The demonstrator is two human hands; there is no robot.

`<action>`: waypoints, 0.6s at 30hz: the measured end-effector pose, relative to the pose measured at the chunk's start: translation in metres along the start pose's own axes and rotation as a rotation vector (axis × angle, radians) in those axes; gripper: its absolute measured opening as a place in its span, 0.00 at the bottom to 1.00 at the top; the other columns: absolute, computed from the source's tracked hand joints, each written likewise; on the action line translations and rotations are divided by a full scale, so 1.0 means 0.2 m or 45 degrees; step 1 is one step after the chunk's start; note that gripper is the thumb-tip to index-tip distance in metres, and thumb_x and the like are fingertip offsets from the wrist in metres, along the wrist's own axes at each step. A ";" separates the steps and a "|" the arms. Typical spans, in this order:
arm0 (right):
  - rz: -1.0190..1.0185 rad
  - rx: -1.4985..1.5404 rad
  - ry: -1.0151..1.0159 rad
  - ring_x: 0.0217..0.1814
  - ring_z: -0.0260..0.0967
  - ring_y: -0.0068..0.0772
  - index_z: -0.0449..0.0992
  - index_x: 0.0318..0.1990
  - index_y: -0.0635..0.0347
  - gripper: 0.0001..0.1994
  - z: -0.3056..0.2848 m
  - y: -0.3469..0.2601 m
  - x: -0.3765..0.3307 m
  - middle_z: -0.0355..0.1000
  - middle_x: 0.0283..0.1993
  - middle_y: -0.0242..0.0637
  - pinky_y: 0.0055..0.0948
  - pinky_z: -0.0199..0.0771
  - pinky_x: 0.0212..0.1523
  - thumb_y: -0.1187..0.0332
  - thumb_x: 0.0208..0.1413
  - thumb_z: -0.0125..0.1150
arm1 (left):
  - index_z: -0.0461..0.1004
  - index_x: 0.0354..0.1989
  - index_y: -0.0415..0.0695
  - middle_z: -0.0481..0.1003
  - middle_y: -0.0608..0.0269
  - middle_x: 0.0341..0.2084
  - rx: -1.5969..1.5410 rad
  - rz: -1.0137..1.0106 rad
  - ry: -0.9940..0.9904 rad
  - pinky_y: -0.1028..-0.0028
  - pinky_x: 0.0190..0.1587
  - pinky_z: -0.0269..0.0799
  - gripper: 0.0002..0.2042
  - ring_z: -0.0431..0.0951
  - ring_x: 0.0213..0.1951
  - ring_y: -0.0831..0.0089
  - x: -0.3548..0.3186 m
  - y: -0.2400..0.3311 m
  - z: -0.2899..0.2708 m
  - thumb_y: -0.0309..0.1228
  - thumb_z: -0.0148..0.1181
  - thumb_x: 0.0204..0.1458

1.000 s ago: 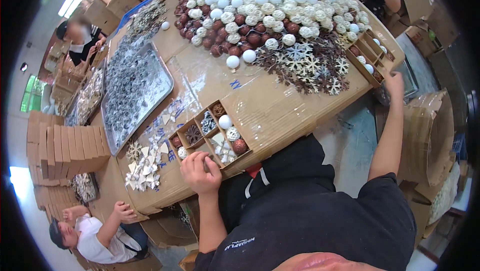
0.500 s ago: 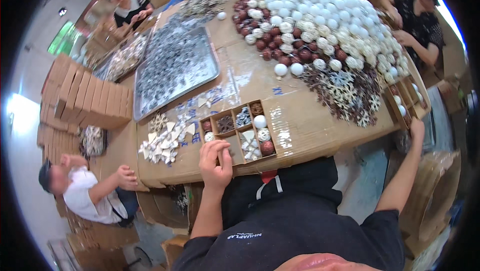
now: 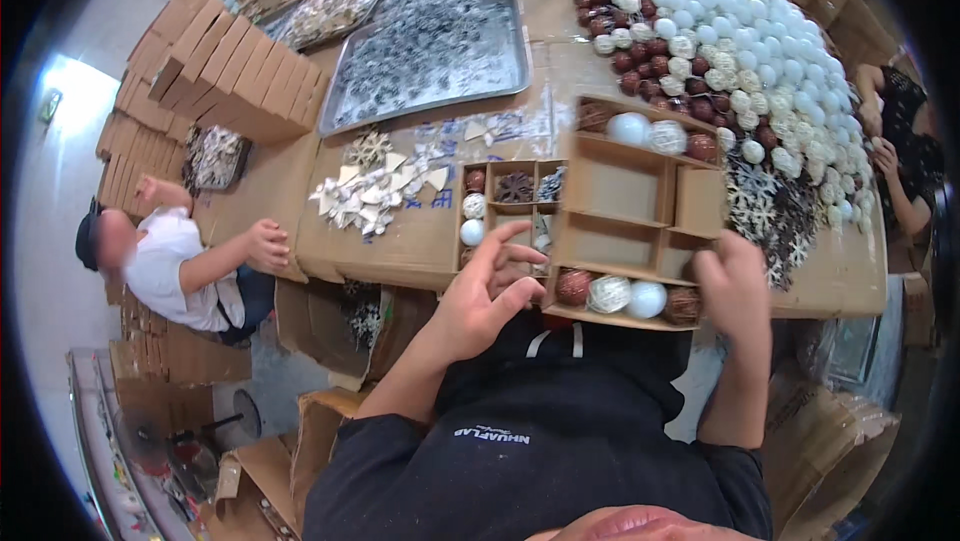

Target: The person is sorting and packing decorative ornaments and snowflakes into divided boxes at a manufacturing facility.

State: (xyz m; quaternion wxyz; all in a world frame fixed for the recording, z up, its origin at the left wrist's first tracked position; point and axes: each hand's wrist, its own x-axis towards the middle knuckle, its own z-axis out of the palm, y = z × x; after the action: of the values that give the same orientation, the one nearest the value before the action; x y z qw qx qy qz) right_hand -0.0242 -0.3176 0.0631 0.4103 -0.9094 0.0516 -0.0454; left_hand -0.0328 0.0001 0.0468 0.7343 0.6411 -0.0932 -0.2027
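A cardboard box with compartments (image 3: pixel 613 188) is in my right hand (image 3: pixel 737 291), which grips its right side. Along its near and far edges lie rows of balls: brown, white and woven cream. Its middle compartments hold nothing. My left hand (image 3: pixel 485 296) is open, fingers spread, close to the held box's left side. Beneath those fingers sits a second compartment box (image 3: pixel 514 213) on the table, partly covered by the hand and the first box. Balls, a brown pinecone-like piece and frosted grey pieces show in it.
White wooden pieces (image 3: pixel 375 196) lie left of the boxes. Behind them is a metal tray (image 3: pixel 526 41) of frosted grey pieces. A big heap of balls (image 3: pixel 745 26) and snowflake shapes (image 3: pixel 765 216) spread at right. Stacked cartons (image 3: pixel 235 66) and a person (image 3: pixel 165 266) are at left.
My right hand has come in from the far right with the compartment box, now over the table's front edge. My left hand has opened its fingers. The view has shifted.
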 end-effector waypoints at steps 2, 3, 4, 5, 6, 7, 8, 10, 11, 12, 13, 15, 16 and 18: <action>-0.060 -0.141 -0.135 0.32 0.72 0.62 0.76 0.34 0.70 0.11 0.21 -0.06 0.01 0.73 0.28 0.59 0.49 0.71 0.36 0.68 0.52 0.56 | 0.52 0.70 0.34 0.68 0.54 0.58 -0.098 -0.063 0.093 0.72 0.57 0.70 0.31 0.74 0.53 0.72 -0.03 -0.05 -0.02 0.31 0.57 0.63; -0.125 -0.081 -0.148 0.32 0.72 0.64 0.76 0.35 0.70 0.11 0.31 -0.09 0.01 0.73 0.28 0.59 0.49 0.72 0.36 0.68 0.51 0.56 | 0.53 0.69 0.31 0.69 0.54 0.58 -0.070 -0.076 0.259 0.72 0.57 0.69 0.29 0.73 0.54 0.72 -0.06 -0.06 -0.02 0.30 0.54 0.64; -0.186 0.029 -0.167 0.27 0.72 0.56 0.76 0.36 0.69 0.11 0.40 -0.11 0.01 0.73 0.26 0.56 0.45 0.72 0.33 0.66 0.56 0.59 | 0.55 0.69 0.32 0.70 0.54 0.57 -0.070 -0.070 0.326 0.72 0.58 0.68 0.27 0.72 0.55 0.72 -0.11 -0.07 -0.06 0.31 0.52 0.64; -0.216 0.042 -0.210 0.27 0.72 0.56 0.76 0.36 0.69 0.11 0.43 -0.13 0.02 0.73 0.26 0.56 0.45 0.72 0.33 0.66 0.56 0.59 | 0.56 0.68 0.32 0.71 0.54 0.56 -0.064 -0.063 0.395 0.72 0.60 0.66 0.26 0.72 0.56 0.72 -0.15 -0.09 -0.12 0.31 0.51 0.64; -0.200 0.180 -0.358 0.25 0.71 0.48 0.76 0.36 0.69 0.12 0.45 -0.16 0.03 0.73 0.25 0.52 0.40 0.72 0.32 0.65 0.58 0.60 | 0.60 0.66 0.33 0.74 0.55 0.51 -0.040 -0.017 0.471 0.73 0.49 0.75 0.24 0.76 0.49 0.72 -0.20 -0.11 -0.16 0.32 0.50 0.64; -0.184 0.310 -0.503 0.24 0.71 0.39 0.76 0.36 0.68 0.13 0.47 -0.20 0.05 0.73 0.23 0.48 0.36 0.72 0.31 0.63 0.61 0.62 | 0.61 0.65 0.34 0.75 0.57 0.47 -0.143 -0.043 0.500 0.72 0.40 0.77 0.23 0.78 0.42 0.73 -0.25 -0.12 -0.24 0.32 0.50 0.64; -0.228 0.497 -0.489 0.23 0.67 0.24 0.76 0.36 0.68 0.13 0.52 -0.14 0.05 0.71 0.22 0.39 0.28 0.69 0.28 0.64 0.63 0.63 | 0.63 0.64 0.35 0.76 0.58 0.44 -0.248 -0.065 0.525 0.72 0.31 0.79 0.22 0.79 0.36 0.73 -0.29 -0.11 -0.29 0.33 0.49 0.64; -0.242 0.550 -0.260 0.24 0.66 0.20 0.75 0.36 0.68 0.10 0.59 -0.06 0.08 0.71 0.22 0.36 0.26 0.67 0.27 0.68 0.62 0.63 | 0.67 0.57 0.38 0.76 0.57 0.38 -0.399 0.066 0.767 0.71 0.21 0.76 0.16 0.79 0.28 0.70 -0.34 -0.16 -0.38 0.34 0.49 0.65; -0.190 0.528 -0.189 0.24 0.65 0.18 0.76 0.36 0.68 0.08 0.60 -0.05 0.10 0.71 0.22 0.36 0.25 0.67 0.27 0.70 0.63 0.62 | 0.67 0.55 0.39 0.76 0.58 0.36 -0.462 0.146 0.848 0.70 0.22 0.76 0.15 0.79 0.28 0.69 -0.36 -0.15 -0.44 0.34 0.49 0.66; -0.209 0.441 -0.125 0.24 0.65 0.18 0.76 0.36 0.68 0.08 0.62 0.03 0.14 0.71 0.22 0.36 0.25 0.67 0.27 0.70 0.63 0.62 | 0.67 0.55 0.40 0.77 0.58 0.35 -0.403 0.184 0.972 0.70 0.22 0.77 0.15 0.81 0.30 0.67 -0.39 -0.13 -0.50 0.35 0.48 0.66; -0.225 0.352 -0.051 0.24 0.65 0.18 0.76 0.36 0.68 0.08 0.64 0.11 0.17 0.72 0.22 0.36 0.25 0.67 0.27 0.70 0.63 0.63 | 0.68 0.53 0.40 0.77 0.57 0.36 -0.348 0.230 1.041 0.69 0.23 0.77 0.14 0.82 0.31 0.65 -0.43 -0.16 -0.61 0.36 0.48 0.66; -0.278 0.296 0.089 0.25 0.65 0.19 0.75 0.35 0.67 0.07 0.66 0.23 0.21 0.71 0.22 0.35 0.25 0.66 0.27 0.71 0.63 0.61 | 0.70 0.43 0.41 0.75 0.60 0.31 -0.370 0.345 1.238 0.67 0.24 0.77 0.12 0.82 0.29 0.58 -0.44 -0.14 -0.77 0.38 0.47 0.67; -0.271 0.304 0.116 0.25 0.65 0.19 0.75 0.34 0.67 0.07 0.68 0.28 0.22 0.70 0.22 0.35 0.25 0.66 0.28 0.72 0.63 0.60 | 0.69 0.39 0.41 0.73 0.61 0.29 -0.334 0.419 1.328 0.67 0.25 0.77 0.13 0.82 0.30 0.57 -0.48 -0.17 -0.90 0.39 0.47 0.68; -0.350 0.379 0.146 0.26 0.66 0.20 0.75 0.34 0.67 0.07 0.70 0.27 0.22 0.70 0.23 0.35 0.26 0.67 0.29 0.73 0.63 0.59 | 0.68 0.36 0.41 0.73 0.61 0.30 -0.377 0.518 1.410 0.67 0.28 0.78 0.15 0.82 0.31 0.56 -0.47 -0.17 -1.10 0.40 0.47 0.69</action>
State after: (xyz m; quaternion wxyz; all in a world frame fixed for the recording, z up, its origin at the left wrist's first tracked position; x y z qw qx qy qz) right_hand 0.0344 -0.2557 -0.0680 0.5266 -0.8330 -0.0572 -0.1598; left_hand -0.0368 0.2351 -0.0111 0.7789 0.5118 0.2112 0.2946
